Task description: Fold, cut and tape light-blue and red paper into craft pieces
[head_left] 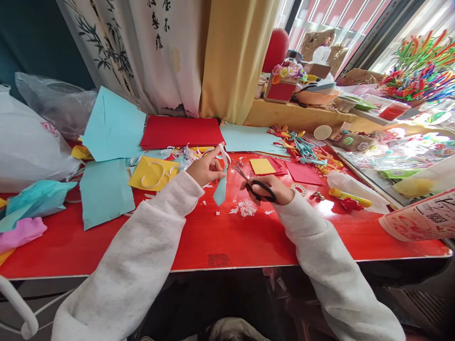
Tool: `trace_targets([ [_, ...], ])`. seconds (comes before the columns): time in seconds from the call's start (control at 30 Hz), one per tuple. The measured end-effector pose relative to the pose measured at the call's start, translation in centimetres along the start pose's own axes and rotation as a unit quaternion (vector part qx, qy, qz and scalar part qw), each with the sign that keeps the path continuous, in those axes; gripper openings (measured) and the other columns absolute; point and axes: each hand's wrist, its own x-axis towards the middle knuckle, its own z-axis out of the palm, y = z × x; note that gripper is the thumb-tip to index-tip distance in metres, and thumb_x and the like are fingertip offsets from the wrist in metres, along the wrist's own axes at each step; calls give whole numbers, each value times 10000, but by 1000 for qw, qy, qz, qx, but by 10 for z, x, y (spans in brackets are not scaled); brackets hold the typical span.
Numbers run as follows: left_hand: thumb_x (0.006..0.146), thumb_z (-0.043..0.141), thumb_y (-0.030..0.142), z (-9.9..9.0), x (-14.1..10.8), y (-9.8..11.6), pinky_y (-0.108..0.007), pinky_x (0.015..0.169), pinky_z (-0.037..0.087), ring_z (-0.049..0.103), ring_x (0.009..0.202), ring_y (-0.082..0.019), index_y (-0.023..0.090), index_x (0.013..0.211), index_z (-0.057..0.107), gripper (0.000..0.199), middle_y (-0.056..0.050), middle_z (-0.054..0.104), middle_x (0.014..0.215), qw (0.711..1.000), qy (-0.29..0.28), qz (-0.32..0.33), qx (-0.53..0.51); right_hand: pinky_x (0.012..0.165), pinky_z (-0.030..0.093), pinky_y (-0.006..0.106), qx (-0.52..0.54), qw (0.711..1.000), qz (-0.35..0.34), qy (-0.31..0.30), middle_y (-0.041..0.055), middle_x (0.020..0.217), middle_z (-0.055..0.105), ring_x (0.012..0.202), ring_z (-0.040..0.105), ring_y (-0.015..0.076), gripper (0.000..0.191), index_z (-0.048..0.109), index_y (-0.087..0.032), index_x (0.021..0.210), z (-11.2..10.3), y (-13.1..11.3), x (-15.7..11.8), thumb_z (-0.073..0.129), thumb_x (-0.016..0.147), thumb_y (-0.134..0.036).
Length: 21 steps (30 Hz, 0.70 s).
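Near the middle of the table, my left hand (206, 169) pinches a narrow light-blue paper strip (220, 192). A white curled band of the strip loops up over the fingertips, and its blue end hangs down. My right hand (280, 188) is closed around a pair of scissors (264, 190) with black handles. The metal blades point left toward the strip, a small gap away from it. White paper scraps (247, 207) lie on the table below, between both hands. Close to my left wrist is a yellow paper piece (147, 171) with pale curled strips on it.
On the red table (234, 241) lie red sheets (183, 131), a blue sheet (106, 192), a small yellow square (262, 166) and tangled coloured cords (302, 147). A yellow glue stick (350, 197) and a large printed cup (421, 218) are at the right, a white plastic bag (30, 142) at the left.
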Motion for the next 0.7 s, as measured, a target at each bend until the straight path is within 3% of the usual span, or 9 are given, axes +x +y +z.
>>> trace_targets([
  [0.17, 616, 585, 112, -4, 2, -1, -172, 434, 368, 456, 461, -56, 174, 1296, 103, 836, 70, 448, 552, 1000, 28, 0, 11, 336, 251, 195, 10, 993, -45, 111, 5, 504, 486, 399, 449, 79, 523, 535, -78, 849, -9, 1, -2, 540, 598, -538],
  [0.33, 623, 579, 109, -1, 0, 3, -179, 450, 376, 459, 458, -54, 180, 1293, 121, 815, 73, 441, 551, 1000, 14, 5, -2, 382, 335, 214, -8, 1000, 6, -3, -5, 490, 480, 400, 467, 88, 474, 552, -89, 777, 7, 7, 3, 546, 600, -528],
  [0.43, 626, 580, 109, 0, -1, 6, -175, 435, 366, 458, 451, -56, 191, 1295, 104, 825, 74, 443, 548, 1000, -3, 13, -12, 397, 357, 219, -16, 999, 33, 14, -19, 465, 466, 382, 453, 80, 412, 551, -99, 741, 14, 10, 6, 561, 612, -490],
  [0.7, 626, 589, 130, 4, -1, 2, -184, 466, 381, 475, 489, -65, 215, 1294, 99, 833, 70, 462, 567, 994, -80, 19, -78, 402, 356, 219, 13, 1000, 6, 19, 4, 494, 493, 382, 461, 79, 390, 525, -108, 629, 14, 10, 6, 540, 629, -497],
])
